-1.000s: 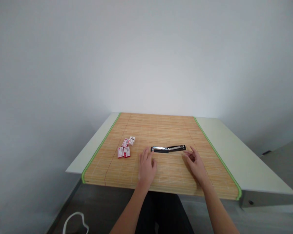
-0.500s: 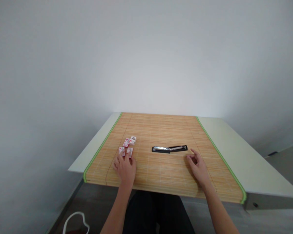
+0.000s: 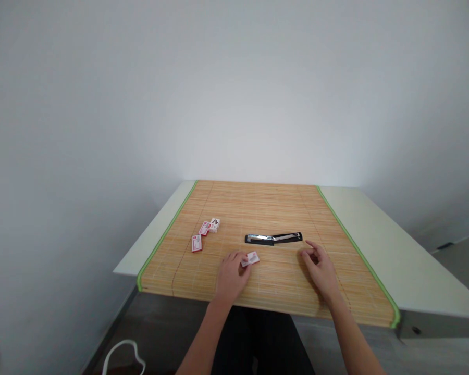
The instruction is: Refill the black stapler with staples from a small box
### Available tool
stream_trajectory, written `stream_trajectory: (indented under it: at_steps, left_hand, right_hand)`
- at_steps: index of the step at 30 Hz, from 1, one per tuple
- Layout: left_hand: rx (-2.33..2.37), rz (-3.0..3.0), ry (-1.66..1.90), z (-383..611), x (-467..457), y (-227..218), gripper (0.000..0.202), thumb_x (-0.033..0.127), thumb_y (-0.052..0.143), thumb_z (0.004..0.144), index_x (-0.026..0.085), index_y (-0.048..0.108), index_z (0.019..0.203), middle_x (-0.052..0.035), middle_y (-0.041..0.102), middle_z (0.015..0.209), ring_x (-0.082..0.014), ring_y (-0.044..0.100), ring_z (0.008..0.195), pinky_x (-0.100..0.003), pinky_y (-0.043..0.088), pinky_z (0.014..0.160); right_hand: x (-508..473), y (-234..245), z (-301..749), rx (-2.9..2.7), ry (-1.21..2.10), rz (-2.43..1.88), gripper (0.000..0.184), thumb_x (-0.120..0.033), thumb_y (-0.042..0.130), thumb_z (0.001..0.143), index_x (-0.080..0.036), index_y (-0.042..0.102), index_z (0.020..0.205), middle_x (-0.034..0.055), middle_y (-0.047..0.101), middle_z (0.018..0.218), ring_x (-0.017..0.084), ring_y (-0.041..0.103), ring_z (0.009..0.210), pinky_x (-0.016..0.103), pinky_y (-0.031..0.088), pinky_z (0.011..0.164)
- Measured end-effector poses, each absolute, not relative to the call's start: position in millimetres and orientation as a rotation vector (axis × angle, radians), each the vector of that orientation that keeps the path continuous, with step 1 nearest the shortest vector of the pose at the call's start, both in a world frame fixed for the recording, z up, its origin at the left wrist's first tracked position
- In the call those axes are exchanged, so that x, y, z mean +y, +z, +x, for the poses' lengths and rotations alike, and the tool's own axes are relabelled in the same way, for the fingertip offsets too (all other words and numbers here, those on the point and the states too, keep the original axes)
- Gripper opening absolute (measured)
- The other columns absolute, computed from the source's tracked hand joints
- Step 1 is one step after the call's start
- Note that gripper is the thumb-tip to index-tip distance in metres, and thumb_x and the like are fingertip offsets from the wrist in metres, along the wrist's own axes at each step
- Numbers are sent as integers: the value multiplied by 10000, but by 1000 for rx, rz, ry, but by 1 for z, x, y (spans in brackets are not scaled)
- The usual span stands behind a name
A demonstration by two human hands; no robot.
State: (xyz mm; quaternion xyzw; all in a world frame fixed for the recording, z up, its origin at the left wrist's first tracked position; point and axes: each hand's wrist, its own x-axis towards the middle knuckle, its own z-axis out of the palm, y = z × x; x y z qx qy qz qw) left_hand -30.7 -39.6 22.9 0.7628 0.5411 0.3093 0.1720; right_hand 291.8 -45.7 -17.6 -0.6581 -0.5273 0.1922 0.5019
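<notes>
My left hand [image 3: 230, 276] grips a small red-and-white staple box [image 3: 252, 258] by one end, low over the front middle of the bamboo mat [image 3: 281, 276]. Beyond that box lies a black stapler [image 3: 273, 239], swung wide apart with its metal staple channel showing. To the right of the stapler, my right hand [image 3: 322, 271] rests on the mat with loosely bent fingers, thumb and forefinger apart, holding nothing. On the left of the mat are a red-edged box [image 3: 196, 243], a second such box [image 3: 204, 228] and a white box with a dark picture [image 3: 214, 225].
The mat with green edging lies across a white table [image 3: 406, 250], whose sides show left and right. A pale wall [image 3: 250, 104] rises behind the table. A white looped cable or strap [image 3: 121, 345] is at the lower left, below table height.
My left hand has moved right from the group of boxes, taking one staple box with it to the middle front. My right hand stays nearly where it was.
</notes>
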Motion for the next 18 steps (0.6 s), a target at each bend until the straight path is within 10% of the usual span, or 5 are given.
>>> stream_trajectory:
  at_steps: [8, 18]
  left_hand:
    - [1291, 2228, 772, -32, -25, 24, 545, 395, 771, 831, 303, 590, 1337, -43, 606, 1367, -271, 506, 1278, -432, 368, 1100]
    - [1385, 2292, 675, -34, -16, 22, 391, 538, 765, 826, 373, 705, 1175, -15, 632, 1191, -265, 496, 1181, -438, 334, 1058]
  right_hand:
    - [-54, -14, 287, -1358, 399, -1650, 336, -538, 568, 924, -226, 689, 957, 77, 726, 893, 248, 638, 795, 386, 511, 765]
    - [-67, -5, 234, -1885, 421, -1431, 163, -380, 662, 902, -351, 779, 1012, 29, 657, 1345, 309, 576, 1277, 534, 428, 1104]
